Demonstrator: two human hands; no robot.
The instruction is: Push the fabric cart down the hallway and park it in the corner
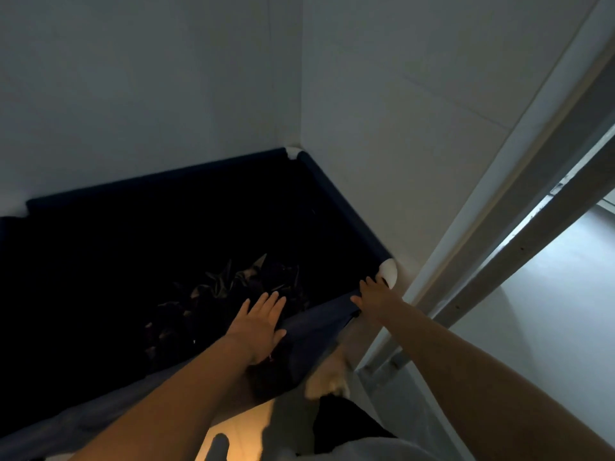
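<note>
The dark navy fabric cart stands tucked into the corner of two white walls, its far rim and right rim close against them. White rounded caps mark its far corner and near right corner. Dark crumpled cloth lies inside. My left hand hovers flat over the near rim with fingers spread, holding nothing. My right hand rests on the near rim beside the white corner cap, fingers extended rather than wrapped around it.
White walls meet at the corner behind the cart. A grey door frame runs diagonally at the right, with a brighter floor beyond it. My foot stands on the floor just below the cart's near rim.
</note>
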